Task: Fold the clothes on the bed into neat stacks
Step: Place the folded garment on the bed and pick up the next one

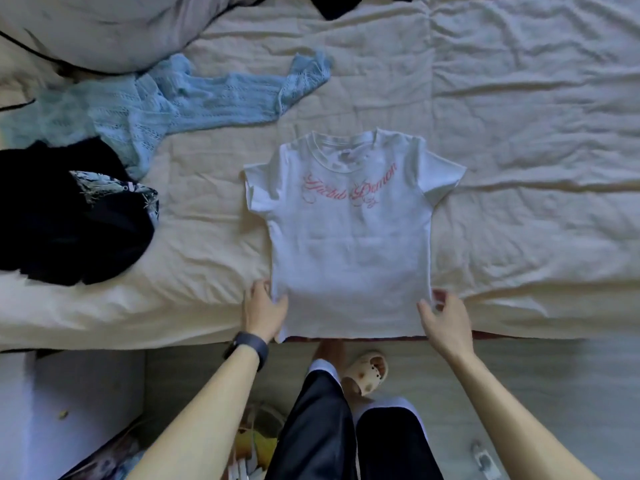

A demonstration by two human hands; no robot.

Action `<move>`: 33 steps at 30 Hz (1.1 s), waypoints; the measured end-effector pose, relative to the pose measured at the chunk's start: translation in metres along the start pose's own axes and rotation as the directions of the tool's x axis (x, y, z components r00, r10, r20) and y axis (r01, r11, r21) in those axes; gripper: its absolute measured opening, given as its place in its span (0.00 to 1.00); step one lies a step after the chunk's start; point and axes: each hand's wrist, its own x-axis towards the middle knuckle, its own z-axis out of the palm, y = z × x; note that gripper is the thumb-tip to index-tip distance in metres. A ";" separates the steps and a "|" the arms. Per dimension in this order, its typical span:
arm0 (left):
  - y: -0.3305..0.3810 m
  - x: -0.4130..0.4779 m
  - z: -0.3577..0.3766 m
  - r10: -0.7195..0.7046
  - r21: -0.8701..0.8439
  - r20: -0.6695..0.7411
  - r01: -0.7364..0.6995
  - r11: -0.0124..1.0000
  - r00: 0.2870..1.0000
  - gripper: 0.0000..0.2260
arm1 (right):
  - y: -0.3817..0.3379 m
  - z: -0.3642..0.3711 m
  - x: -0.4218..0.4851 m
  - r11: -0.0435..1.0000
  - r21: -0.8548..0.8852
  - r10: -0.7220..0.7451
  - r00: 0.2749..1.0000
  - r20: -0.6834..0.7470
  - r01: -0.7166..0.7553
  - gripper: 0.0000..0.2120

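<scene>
A white T-shirt (349, 237) with pink script across the chest lies flat and face up on the bed (519, 168), its hem hanging a little over the near edge. My left hand (265, 311) pinches the shirt's lower left corner, thumb on top of the fabric. At the lower right corner my right hand (445, 318) pinches the side seam near the hem. A light blue knit sweater (166, 102) sprawls unfolded at the back left. In front of it sits a crumpled pile of dark clothes (62, 216) with a patterned piece on top.
A grey pillow (114, 26) lies at the back left, and a dark garment (336, 5) peeks in at the top edge. The cream sheet stretches wrinkled to the right. Below the bed edge are my legs, a slipper (367, 372) and a grey floor.
</scene>
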 end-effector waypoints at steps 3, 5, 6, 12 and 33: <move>0.058 0.047 -0.027 0.153 -0.007 -0.099 -0.155 0.988 0.983 0.24 | -0.061 -0.010 0.044 0.993 -0.015 -0.119 0.989 -0.088 0.118 0.23; 0.092 0.081 -0.044 0.230 -0.011 -0.192 -0.237 0.972 0.954 0.25 | -0.105 -0.016 0.078 0.981 -0.044 -0.191 0.971 -0.142 0.187 0.23; 0.106 0.100 -0.052 0.245 0.003 -0.228 -0.251 0.968 0.942 0.25 | -0.127 -0.019 0.096 0.974 -0.075 -0.225 0.960 -0.164 0.216 0.23; 0.131 0.198 -0.083 0.107 0.079 -0.189 -0.094 0.992 0.976 0.28 | -0.234 -0.007 0.184 0.871 -0.285 -0.441 0.892 -0.097 0.400 0.24; 0.076 0.197 -0.080 -0.123 -0.533 -0.210 -0.008 0.846 0.970 0.28 | -0.360 0.154 0.187 0.426 -0.565 -0.747 0.627 0.222 0.707 0.17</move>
